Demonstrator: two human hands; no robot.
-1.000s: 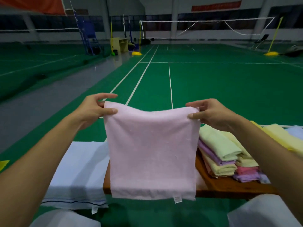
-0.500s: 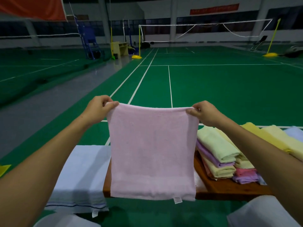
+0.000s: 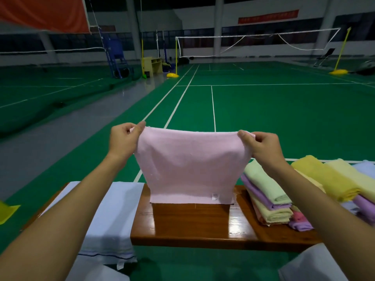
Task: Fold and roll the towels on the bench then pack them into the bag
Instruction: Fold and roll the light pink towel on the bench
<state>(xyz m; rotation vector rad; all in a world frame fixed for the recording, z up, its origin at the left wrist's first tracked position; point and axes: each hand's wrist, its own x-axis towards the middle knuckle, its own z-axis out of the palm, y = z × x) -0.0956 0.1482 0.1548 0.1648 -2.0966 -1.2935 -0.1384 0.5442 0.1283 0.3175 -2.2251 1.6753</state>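
Note:
A pink towel point(image 3: 188, 167) hangs folded in front of me over the brown wooden bench point(image 3: 194, 224). My left hand point(image 3: 123, 141) pinches its top left corner and my right hand point(image 3: 261, 146) pinches its top right corner. The towel's lower edge, with a small label, just meets the bench top. On the bench to the right lies a pile of folded towels point(image 3: 269, 197) in green, purple, yellow and pink. A white towel point(image 3: 109, 216) is spread over the bench's left part. No bag is in view.
More yellow and pale blue towels point(image 3: 334, 179) lie at the far right. A yellow object point(image 3: 7, 211) shows at the left edge. Beyond the bench spreads a green court floor with white lines, nets and posts. My white-clad knees are at the bottom.
Both hands have carried the pink towel forward and down, so its lower edge now reaches the bench top instead of hanging in front of the bench's near edge.

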